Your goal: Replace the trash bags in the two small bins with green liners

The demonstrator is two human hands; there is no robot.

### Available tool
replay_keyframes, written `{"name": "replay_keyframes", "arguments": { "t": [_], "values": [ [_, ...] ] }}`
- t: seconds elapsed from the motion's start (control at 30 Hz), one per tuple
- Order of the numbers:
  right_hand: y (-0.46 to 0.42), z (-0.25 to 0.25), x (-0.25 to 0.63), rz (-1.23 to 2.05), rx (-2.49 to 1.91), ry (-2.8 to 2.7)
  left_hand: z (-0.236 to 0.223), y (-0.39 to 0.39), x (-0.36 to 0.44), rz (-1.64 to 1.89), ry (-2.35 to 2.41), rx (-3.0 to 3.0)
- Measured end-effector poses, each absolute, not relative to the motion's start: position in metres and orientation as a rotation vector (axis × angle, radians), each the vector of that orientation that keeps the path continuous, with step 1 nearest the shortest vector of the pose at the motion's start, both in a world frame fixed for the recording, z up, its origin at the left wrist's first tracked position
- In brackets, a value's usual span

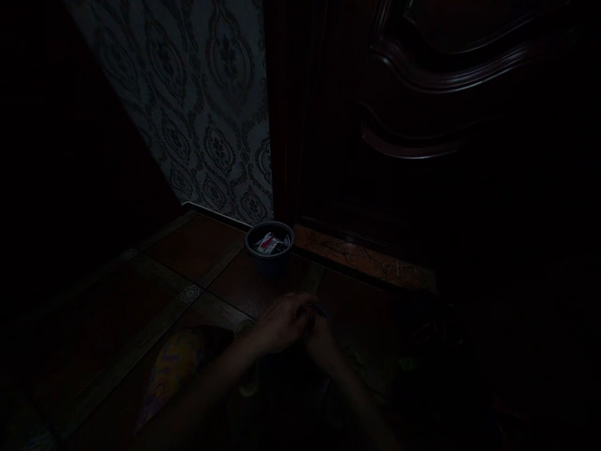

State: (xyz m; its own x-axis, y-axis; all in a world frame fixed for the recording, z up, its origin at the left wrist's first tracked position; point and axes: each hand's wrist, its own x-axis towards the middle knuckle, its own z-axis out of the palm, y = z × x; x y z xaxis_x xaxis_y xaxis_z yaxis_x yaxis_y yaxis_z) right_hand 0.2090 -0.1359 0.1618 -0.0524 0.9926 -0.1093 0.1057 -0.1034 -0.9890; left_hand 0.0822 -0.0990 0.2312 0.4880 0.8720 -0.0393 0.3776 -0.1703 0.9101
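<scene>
The scene is very dark. My left hand (282, 322) and my right hand (320, 338) meet low in the middle of the view, fingers bent and closed against each other. A thin, dark thing (318, 308) shows at the fingertips, but its kind cannot be made out. Beyond the hands, on the tiled floor, stands a small blue bucket (269, 264) with crumpled wrappers (268, 243) in it. To the left of my left forearm lies a yellow and purple patterned thing (173, 360), partly lost in shadow.
A dark wooden door (422, 119) with carved moulding rises at the right, above a brown stone threshold (361, 254). Patterned wallpaper (220, 119) covers the wall behind the bucket. Brown floor tiles (192, 247) spread to the left. Dim, unclear shapes lie at the lower right.
</scene>
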Motion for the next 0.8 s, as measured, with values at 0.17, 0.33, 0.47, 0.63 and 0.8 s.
{"name": "replay_keyframes", "arguments": {
  "t": [0.17, 0.33, 0.47, 0.63, 0.8],
  "values": [
    [-0.128, 0.169, 0.219, 1.262, -1.473, -1.257, 0.206, -0.092, 0.072, 0.677, 1.141, 1.751],
    [-0.117, 0.183, 0.233, 1.269, -1.487, -1.254, 0.153, -0.1, 0.08, 0.433, 0.83, 1.762],
    [-0.12, 0.208, 0.244, 1.217, -1.548, -1.009, 0.134, -0.1, 0.089, 0.625, 0.935, 1.574],
    [-0.132, 0.245, 0.26, 1.06, -1.493, -1.053, 0.136, -0.09, 0.088, 0.723, 1.06, 1.399],
    [-0.128, 0.239, 0.255, 1.125, -1.517, -1.252, 0.134, -0.086, 0.09, 0.722, 1.108, 1.339]
  ]
}}
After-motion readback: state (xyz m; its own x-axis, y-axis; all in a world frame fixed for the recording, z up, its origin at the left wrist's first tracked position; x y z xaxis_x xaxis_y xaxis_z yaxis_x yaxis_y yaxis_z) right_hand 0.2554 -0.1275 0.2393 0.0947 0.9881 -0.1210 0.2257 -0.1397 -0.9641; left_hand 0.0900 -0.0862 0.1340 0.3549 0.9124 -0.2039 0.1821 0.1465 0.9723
